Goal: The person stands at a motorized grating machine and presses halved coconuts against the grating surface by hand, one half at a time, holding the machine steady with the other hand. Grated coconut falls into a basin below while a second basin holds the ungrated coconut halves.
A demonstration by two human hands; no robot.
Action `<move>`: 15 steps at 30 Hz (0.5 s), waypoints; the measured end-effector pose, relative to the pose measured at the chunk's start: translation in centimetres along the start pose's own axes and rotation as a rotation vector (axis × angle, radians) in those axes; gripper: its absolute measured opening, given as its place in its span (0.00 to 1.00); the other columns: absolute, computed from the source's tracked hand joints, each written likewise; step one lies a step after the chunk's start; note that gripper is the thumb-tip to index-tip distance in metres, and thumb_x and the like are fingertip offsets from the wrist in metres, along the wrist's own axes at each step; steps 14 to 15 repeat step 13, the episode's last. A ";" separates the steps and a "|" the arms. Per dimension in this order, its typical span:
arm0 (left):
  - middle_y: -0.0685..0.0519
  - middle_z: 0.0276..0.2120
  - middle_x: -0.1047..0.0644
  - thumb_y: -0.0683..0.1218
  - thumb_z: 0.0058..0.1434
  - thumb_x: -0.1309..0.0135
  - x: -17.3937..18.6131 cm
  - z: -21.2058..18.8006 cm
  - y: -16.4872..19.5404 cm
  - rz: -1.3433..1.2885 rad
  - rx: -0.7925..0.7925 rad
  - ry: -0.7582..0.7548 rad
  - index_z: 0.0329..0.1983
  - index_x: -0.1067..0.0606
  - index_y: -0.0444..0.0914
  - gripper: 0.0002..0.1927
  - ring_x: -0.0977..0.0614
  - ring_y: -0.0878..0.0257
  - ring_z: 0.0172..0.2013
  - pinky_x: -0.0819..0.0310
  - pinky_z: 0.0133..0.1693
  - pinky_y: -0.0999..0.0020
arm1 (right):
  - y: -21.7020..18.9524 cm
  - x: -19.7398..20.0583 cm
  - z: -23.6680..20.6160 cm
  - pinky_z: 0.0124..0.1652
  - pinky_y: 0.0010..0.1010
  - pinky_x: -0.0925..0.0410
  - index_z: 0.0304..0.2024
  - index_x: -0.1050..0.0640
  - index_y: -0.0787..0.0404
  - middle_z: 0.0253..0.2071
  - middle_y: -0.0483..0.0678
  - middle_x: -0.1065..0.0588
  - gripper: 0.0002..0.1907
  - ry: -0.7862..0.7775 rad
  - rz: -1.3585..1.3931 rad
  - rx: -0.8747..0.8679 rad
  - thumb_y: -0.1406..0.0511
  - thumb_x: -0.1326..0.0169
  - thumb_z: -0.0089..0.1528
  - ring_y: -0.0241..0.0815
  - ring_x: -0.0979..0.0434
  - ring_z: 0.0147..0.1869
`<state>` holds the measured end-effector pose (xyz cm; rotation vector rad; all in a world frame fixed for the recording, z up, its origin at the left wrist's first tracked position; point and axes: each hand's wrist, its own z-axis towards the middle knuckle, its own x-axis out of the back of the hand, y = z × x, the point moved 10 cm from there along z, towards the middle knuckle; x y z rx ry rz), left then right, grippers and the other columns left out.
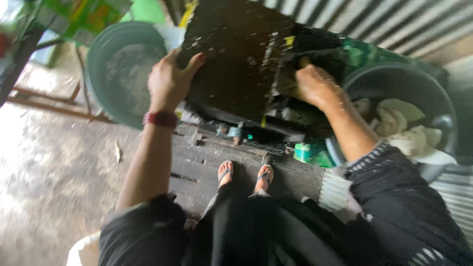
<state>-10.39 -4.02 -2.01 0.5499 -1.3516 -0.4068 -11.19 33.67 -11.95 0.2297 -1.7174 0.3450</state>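
The big black pan (231, 54) stands tilted over the wooden platform (207, 162), and it looks heavy, stiff and wet, best held at the edges. The left hand (170, 81) grips its left edge, the right hand (313, 83) presses a dark cloth (320, 56) on it, beside a basin (433, 93) of pale pieces.

Seen from above, a left hand (170, 81) with a red wristband (160, 118) gripped the edge of a large black blistered slab (231, 59). The right hand (315, 86) pressed a dark rag (315, 56) against it. A green basin (116, 69) stood to the left, a dark basin (433, 93) holding pale cloths (406, 130) to the right. Sandalled feet (244, 175) rested on dark planks (197, 162).
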 end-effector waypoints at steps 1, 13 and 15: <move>0.37 0.48 0.19 0.76 0.60 0.44 0.1 -0.1 0.1 0.003 -0.001 0.011 0.62 0.25 0.37 0.44 0.18 0.41 0.50 0.26 0.50 0.50 | -0.1 -0.4 0.3 0.45 0.51 0.27 0.30 0.21 0.70 0.38 0.68 0.23 0.07 -0.044 -0.017 -0.014 0.71 0.49 0.58 0.66 0.20 0.46; 0.39 0.46 0.18 0.74 0.59 0.44 -0.3 0.3 0.5 0.044 0.075 -0.057 0.64 0.25 0.46 0.39 0.18 0.42 0.48 0.26 0.50 0.49 | -3.2 0.9 -1.2 0.41 0.41 0.25 0.23 0.26 0.58 0.39 0.61 0.22 0.13 0.349 0.019 0.152 0.60 0.35 0.51 0.53 0.18 0.38; 0.39 0.46 0.18 0.74 0.59 0.44 -0.3 0.3 0.5 0.044 0.075 -0.057 0.64 0.25 0.46 0.39 0.18 0.42 0.48 0.26 0.50 0.49 | -3.2 0.9 -1.2 0.41 0.41 0.25 0.23 0.26 0.58 0.39 0.61 0.22 0.13 0.349 0.019 0.152 0.60 0.35 0.51 0.53 0.18 0.38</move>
